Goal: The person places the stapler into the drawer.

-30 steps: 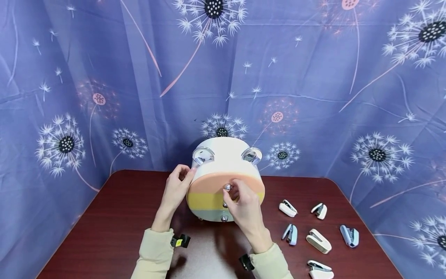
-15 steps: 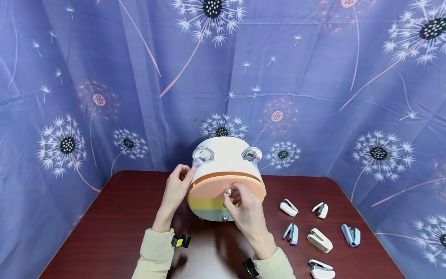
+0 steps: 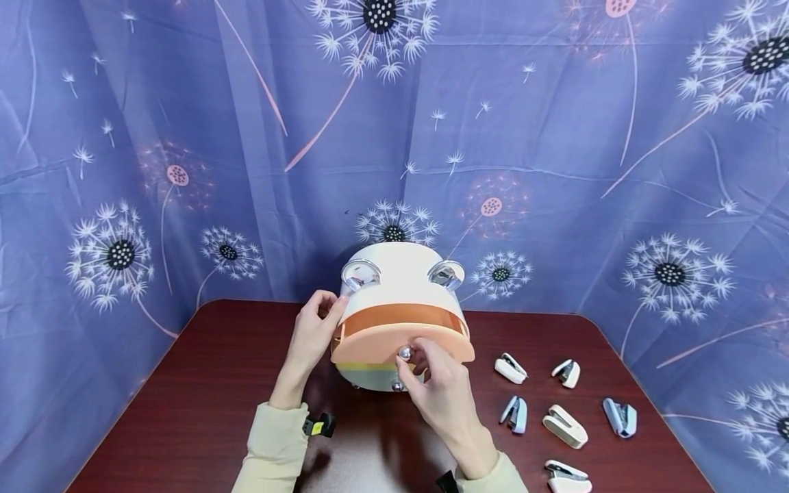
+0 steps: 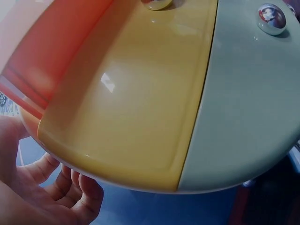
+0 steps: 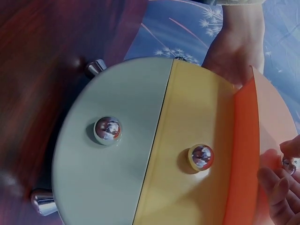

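The right hand [image 3: 440,383] pinches the top knob [image 3: 405,353] between thumb and bent fingers. The left hand's [image 3: 310,337] fingers bend loosely against the cabinet's [image 3: 403,277] left side wall, touching it with nothing clasped. The knob sits on the peach drawer [image 3: 364,348], uppermost in the cabinet, its front standing partway out; its contents cannot be told.

The step looks like drawing this drawer out. I would pull straight and level, let the left hand brace the cabinet against sliding or tipping, and stop before the drawer drops off its runners. The left thumb should stay out of the gap beside the drawer.

Beneath it in the cabinet, the yellow drawer [image 4: 126,103] and green drawer [image 4: 243,89] are closed. Room to pull lies over the table [image 3: 185,411] before the cabinet, between the forearms. Six small staplers [image 3: 565,426] lie to the cabinet's right, so that elbow is best kept in. The curtain [image 3: 246,171] hangs just behind the cabinet.
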Motion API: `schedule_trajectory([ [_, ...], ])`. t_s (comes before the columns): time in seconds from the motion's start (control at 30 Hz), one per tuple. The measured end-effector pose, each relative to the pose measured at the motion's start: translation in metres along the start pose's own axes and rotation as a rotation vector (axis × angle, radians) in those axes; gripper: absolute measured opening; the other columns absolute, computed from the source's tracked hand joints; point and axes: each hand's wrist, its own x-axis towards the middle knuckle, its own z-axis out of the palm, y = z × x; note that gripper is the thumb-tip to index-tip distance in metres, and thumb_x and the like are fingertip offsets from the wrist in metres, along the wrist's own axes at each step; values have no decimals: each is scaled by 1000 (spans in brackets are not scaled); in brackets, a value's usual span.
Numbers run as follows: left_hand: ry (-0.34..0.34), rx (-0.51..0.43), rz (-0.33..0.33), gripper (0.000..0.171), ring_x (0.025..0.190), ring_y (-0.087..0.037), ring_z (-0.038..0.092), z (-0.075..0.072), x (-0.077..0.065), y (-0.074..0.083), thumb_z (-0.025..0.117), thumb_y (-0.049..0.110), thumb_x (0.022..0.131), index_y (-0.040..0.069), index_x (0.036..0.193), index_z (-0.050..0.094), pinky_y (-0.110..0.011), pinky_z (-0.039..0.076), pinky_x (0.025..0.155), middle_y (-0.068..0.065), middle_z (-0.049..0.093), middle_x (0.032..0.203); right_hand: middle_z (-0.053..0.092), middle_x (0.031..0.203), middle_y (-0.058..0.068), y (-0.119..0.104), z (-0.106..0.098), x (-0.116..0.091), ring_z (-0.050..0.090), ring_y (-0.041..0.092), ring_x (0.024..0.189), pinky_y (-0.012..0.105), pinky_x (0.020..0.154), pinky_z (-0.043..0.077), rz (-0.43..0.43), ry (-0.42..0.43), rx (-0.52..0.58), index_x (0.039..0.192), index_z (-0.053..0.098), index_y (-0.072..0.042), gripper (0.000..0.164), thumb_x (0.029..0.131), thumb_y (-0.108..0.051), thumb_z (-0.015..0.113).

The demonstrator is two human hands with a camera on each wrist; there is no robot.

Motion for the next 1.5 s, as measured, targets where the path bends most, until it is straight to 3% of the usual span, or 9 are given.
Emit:
schedule_trajectory([
  [0.33, 4, 8, 16, 25, 72, -21, 50, 0, 1, 0, 65, 33, 94, 9, 97, 61, -26, 40, 61, -7, 54, 79, 62, 79, -3, -12, -9, -9, 60, 7, 60, 15, 50, 46, -29, -5, 12, 97, 64, -5, 14, 88, -14, 68],
  [0.6, 8, 18, 10, 26, 71, -19, 50, 0, 0, -2, 66, 34, 94, 9, 97, 61, -25, 40, 59, -6, 54, 78, 60, 76, -2, -19, -13, -13, 54, 4, 57, 10, 51, 42, -81, 20, 11, 97, 63, -4, 16, 93, -19, 64],
  [1.17, 8, 3, 13, 25, 70, -20, 51, 0, 1, -2, 66, 34, 94, 10, 96, 62, -25, 41, 60, -6, 54, 77, 56, 73, -2, -32, -23, -22, 48, 4, 54, 8, 51, 37, -183, 77, -35, 91, 63, -1, 24, 97, -23, 60],
  [1.5, 13, 2, 19, 24, 68, -20, 50, 0, 2, -3, 66, 33, 94, 10, 95, 61, -25, 40, 58, -6, 53, 75, 57, 72, -1, -38, -25, -22, 49, 4, 58, 8, 52, 38, -224, 99, 0, 89, 64, 1, 25, 97, -22, 61],
])
